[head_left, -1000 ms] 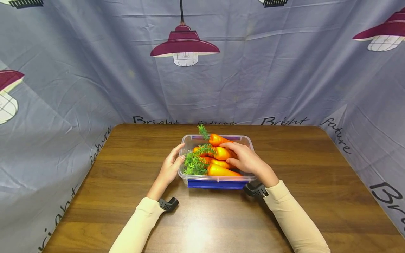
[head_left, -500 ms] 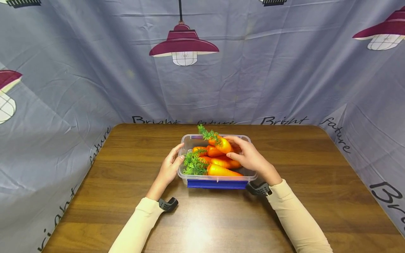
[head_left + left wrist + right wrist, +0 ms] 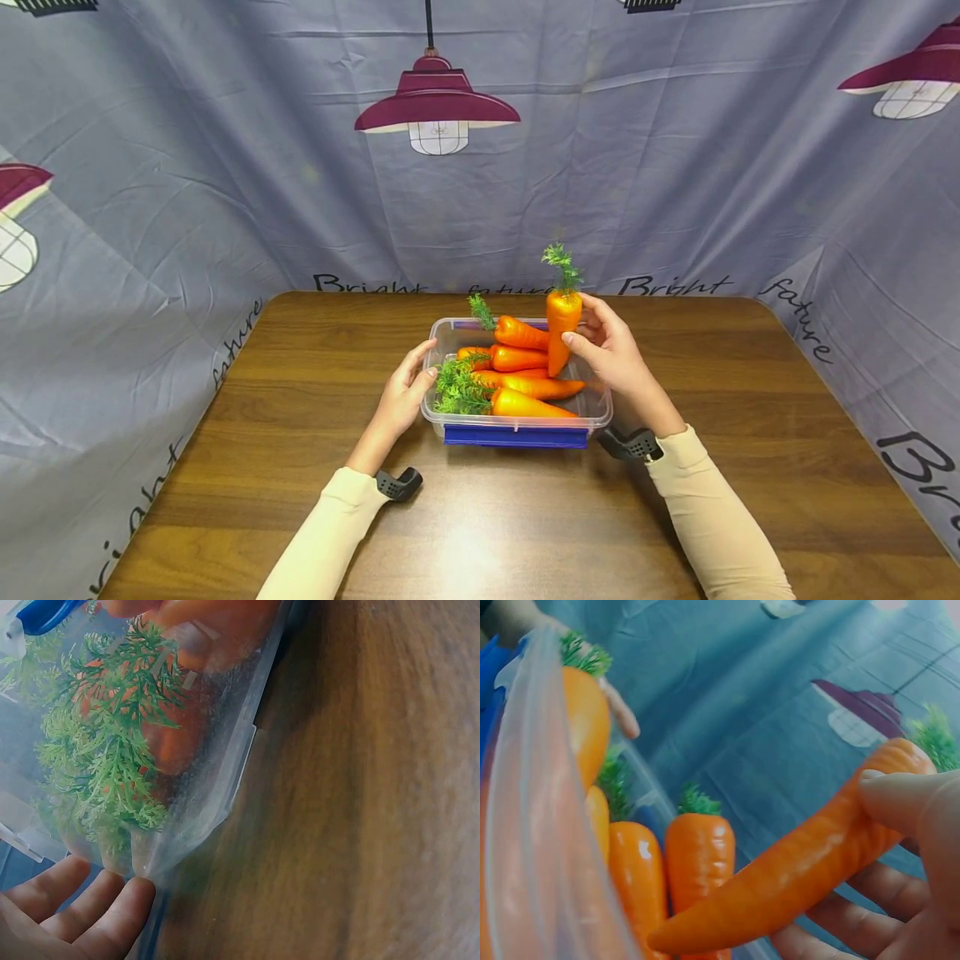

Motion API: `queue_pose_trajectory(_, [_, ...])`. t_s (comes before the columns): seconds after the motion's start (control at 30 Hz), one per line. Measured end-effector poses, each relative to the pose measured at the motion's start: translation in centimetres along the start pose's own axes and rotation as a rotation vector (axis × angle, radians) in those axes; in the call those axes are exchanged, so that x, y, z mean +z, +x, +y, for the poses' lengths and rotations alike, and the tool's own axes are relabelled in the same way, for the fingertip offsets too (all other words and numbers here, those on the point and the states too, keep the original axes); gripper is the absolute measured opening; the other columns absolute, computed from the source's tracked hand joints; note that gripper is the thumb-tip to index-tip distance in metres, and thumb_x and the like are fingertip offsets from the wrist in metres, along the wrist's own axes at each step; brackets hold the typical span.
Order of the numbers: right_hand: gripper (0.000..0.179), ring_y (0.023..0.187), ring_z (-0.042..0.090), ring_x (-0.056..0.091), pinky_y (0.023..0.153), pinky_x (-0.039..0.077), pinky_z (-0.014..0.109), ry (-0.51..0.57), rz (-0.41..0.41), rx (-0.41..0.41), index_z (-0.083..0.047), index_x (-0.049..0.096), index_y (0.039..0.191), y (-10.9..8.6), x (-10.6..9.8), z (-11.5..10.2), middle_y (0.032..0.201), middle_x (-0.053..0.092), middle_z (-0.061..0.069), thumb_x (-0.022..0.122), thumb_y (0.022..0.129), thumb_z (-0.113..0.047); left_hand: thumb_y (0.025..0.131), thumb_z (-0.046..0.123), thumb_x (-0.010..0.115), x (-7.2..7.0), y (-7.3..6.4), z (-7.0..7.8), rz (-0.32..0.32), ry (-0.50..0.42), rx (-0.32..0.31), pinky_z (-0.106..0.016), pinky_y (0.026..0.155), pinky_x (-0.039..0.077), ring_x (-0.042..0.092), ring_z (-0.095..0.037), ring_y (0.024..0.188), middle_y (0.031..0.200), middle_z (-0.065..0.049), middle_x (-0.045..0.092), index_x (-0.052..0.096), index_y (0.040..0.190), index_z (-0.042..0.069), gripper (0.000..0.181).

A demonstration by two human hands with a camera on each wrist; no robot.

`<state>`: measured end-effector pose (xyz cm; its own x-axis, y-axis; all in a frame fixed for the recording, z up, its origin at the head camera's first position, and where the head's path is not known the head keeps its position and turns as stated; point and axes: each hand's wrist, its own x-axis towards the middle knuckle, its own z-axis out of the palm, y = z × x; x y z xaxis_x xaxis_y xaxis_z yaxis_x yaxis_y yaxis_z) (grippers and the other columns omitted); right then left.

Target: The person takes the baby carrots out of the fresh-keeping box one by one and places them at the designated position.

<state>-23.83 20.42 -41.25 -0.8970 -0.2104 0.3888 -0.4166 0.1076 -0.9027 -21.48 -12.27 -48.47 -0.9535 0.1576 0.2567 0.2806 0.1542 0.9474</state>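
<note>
Between the thumb and fingers of my right hand (image 3: pixel 618 360) is an orange carrot (image 3: pixel 563 312), held nearly upright above the right part of a clear plastic box (image 3: pixel 429 408). Its feathery green top points up. In the right wrist view, the thumb presses the thick end of this carrot (image 3: pixel 795 862) and its thin tip points down toward the box. My left hand (image 3: pixel 400 400) rests against the left end of the box, its thumb near the rim. In the left wrist view, several fingertips (image 3: pixel 127 900) touch the clear wall, with green carrot leaves (image 3: pixel 105 761) showing through.
Several more carrots (image 3: pixel 528 405) lie in the box, tops mostly to the left. A blue latch (image 3: pixel 516 437) hangs on its front side. The box stands on a brown wooden table (image 3: pixel 330 367), with a grey-blue curtain (image 3: pixel 637 183) behind.
My right hand first reached into the box, then gripped a carrot and lifted it up and to the right, turning it upright. My left hand stays at the box's left end.
</note>
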Motion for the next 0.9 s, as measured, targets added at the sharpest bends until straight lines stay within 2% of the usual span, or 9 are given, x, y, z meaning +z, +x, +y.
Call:
queue_pose_trajectory(0.1, [0.05,0.092,0.0,0.07,0.078,0.059,0.017,0.113,0.052,0.031,0.001,0.046,0.142,-0.1,-0.5,-0.4,0.107,0.07,-0.016,0.057,0.094,0.012,0.103,0.004,0.049,0.0,0.0,0.2,0.001,-0.003,0.003,-0.057,0.116,0.039,0.04,-0.043,0.147,0.161,-0.024,0.038,0.041,0.153,0.001,0.05])
queue_pose_trajectory(0.23, [0.047,0.086,0.005,0.071,0.068,0.06,0.02,0.248,0.111,0.065,-0.018,0.051,0.137,-0.2,-1.2,-0.9,0.106,0.072,-0.012,0.054,0.098,0.009,0.103,0.004,0.048,0.1,0.0,0.2,0.003,-0.006,-0.005,-0.057,0.115,0.04,0.042,-0.043,0.146,0.16,-0.024,0.039,0.042,0.153,0.002,0.05])
queue_pose_trajectory(0.3, [0.045,0.085,0.006,0.071,0.065,0.06,0.021,0.295,0.131,0.074,-0.021,0.051,0.135,-0.2,-1.6,-1.0,0.106,0.072,-0.01,0.053,0.1,0.007,0.103,0.004,0.049,0.1,0.0,0.1,0.005,-0.004,-0.007,-0.056,0.116,0.04,0.042,-0.043,0.146,0.16,-0.024,0.039,0.042,0.152,0.002,0.05])
queue_pose_trajectory(0.47, [0.036,0.08,0.008,0.071,0.062,0.061,0.025,0.392,0.175,0.126,-0.022,0.05,0.134,-0.2,-2.8,-1.3,0.103,0.07,-0.007,0.051,0.104,-0.002,0.102,0.002,0.05,0.0,0.1,-0.2,0.015,-0.002,0.001,-0.055,0.116,0.04,0.041,-0.043,0.146,0.159,-0.024,0.041,0.043,0.152,0.0,0.05])
queue_pose_trajectory(0.6, [0.031,0.077,0.011,0.073,0.065,0.062,0.028,0.508,0.176,0.177,-0.021,0.048,0.133,-0.2,-3.9,-1.3,0.1,0.069,-0.004,0.049,0.106,-0.008,0.102,0.003,0.05,-0.1,0.0,-0.2,0.022,0.001,-0.002,-0.052,0.114,0.043,0.045,-0.043,0.143,0.159,-0.024,0.042,0.043,0.152,0.001,0.05])
queue_pose_trajectory(0.73, [0.028,0.076,0.014,0.074,0.067,0.063,0.03,0.616,0.169,0.224,-0.019,0.047,0.133,-0.4,-5.0,-1.2,0.099,0.068,-0.001,0.048,0.106,-0.01,0.103,0.004,0.05,0.0,-0.1,-0.3,0.013,-0.002,-0.005,-0.054,0.115,0.041,0.043,-0.043,0.145,0.16,-0.024,0.041,0.043,0.152,0.002,0.05])
queue_pose_trajectory(0.9, [0.028,0.078,0.017,0.075,0.069,0.064,0.033,0.661,0.147,0.293,-0.02,0.045,0.132,-0.6,-6.3,-1.1,0.101,0.068,0.0,0.05,0.106,-0.011,0.103,0.004,0.049,0.0,0.0,-0.3,0.003,-0.004,0.006,-0.057,0.117,0.038,0.039,-0.042,0.148,0.161,-0.023,0.039,0.042,0.153,0.003,0.05])
